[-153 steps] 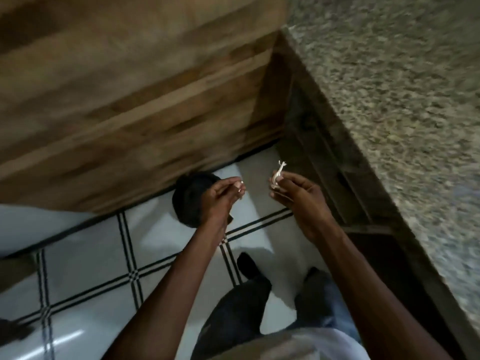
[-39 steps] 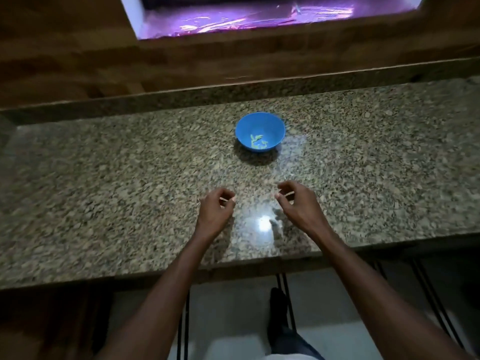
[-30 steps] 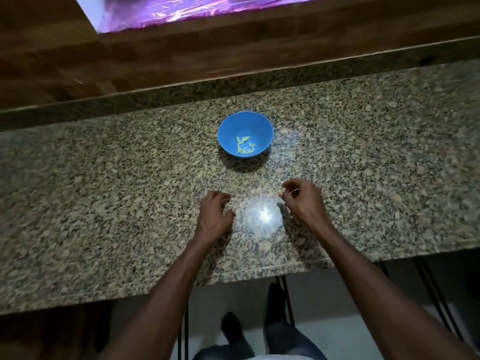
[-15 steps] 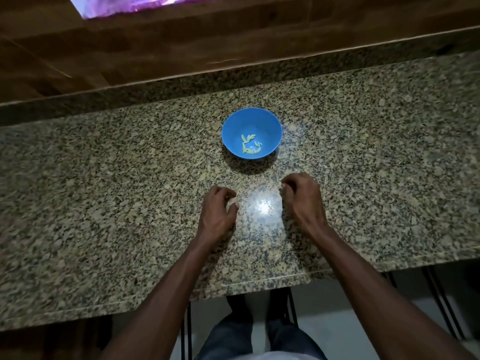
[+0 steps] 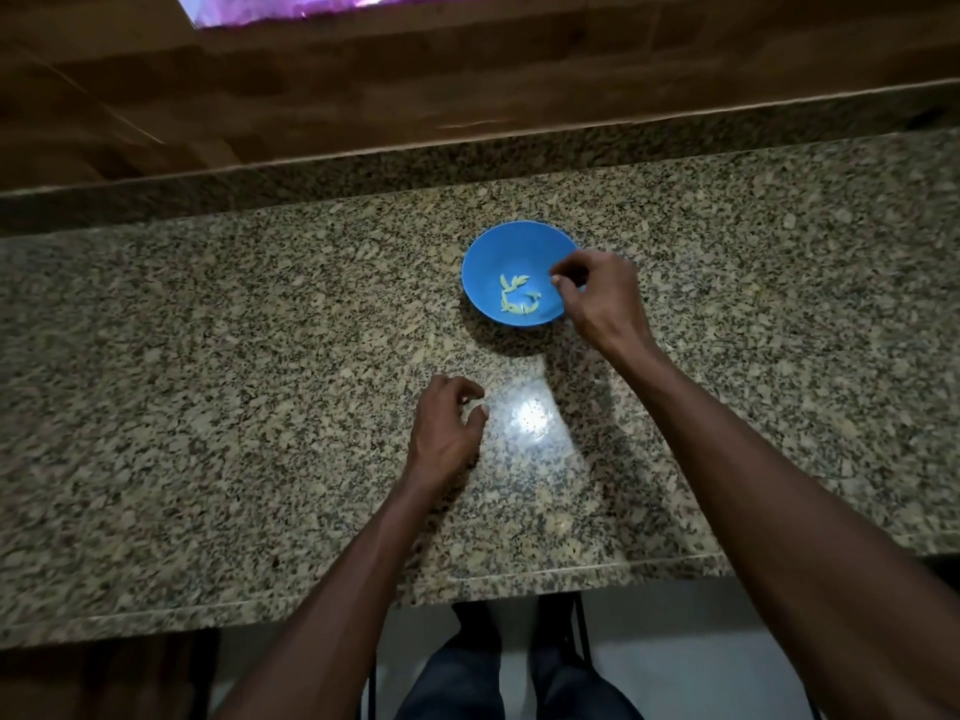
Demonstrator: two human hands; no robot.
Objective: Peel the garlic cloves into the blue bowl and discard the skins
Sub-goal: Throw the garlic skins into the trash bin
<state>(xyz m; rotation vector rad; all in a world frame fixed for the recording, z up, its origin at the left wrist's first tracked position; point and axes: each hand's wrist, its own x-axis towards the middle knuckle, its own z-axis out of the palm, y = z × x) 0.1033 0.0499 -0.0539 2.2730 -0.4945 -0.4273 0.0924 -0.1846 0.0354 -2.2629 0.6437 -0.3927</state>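
Note:
The blue bowl (image 5: 511, 252) stands on the granite counter (image 5: 260, 407) with several peeled garlic cloves (image 5: 517, 296) at its bottom. My right hand (image 5: 597, 298) hovers over the bowl's right rim with thumb and fingertips drawn together above the inside. Whatever may be between those fingertips is hidden. My left hand (image 5: 447, 423) rests on the counter nearer to me, left of a bright light reflection. Its fingers are curled in and seem to pinch a small pale bit of garlic, clove or skin I cannot tell.
A wooden wall (image 5: 467, 70) rises behind the counter's raised granite back ledge. The counter's front edge (image 5: 467, 579) runs across the lower part of the view. Below it are my legs and a tiled floor.
My right hand has moved from the counter beside the left hand forward to the bowl's right rim. The left hand stayed in place. Five seconds ago I was facing the floor.

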